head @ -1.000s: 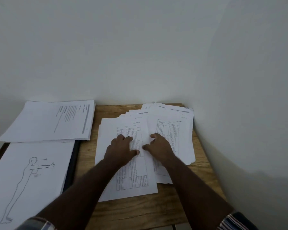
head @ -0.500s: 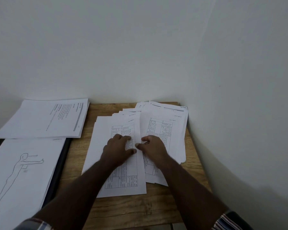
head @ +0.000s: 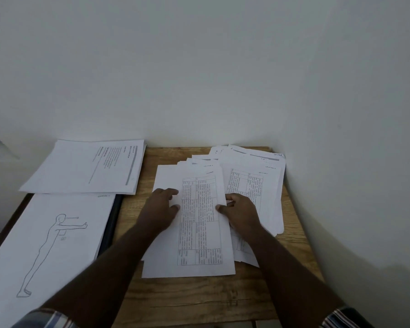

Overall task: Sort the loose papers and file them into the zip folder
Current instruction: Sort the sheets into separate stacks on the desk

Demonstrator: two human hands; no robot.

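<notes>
Wooden bench [head: 199,301] in white corner. Left hand [head: 161,210] flat on top table sheet [head: 200,233], fingers [head: 169,192] relaxed, pressing, gripping nothing. Right hand [head: 240,210] pinches that sheet's right edge, thumb on top. Messy fanned pile [head: 258,176] underneath, right side. Sorted stack [head: 85,166] far left; figure drawing [head: 50,235] lying on dark zip folder [head: 113,221].

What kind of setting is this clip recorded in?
Probably a home or small office desk corner: a wooden table pushed against plain white walls, covered with printed papers, among them a figure drawing sheet lying on a dark folder.
</notes>
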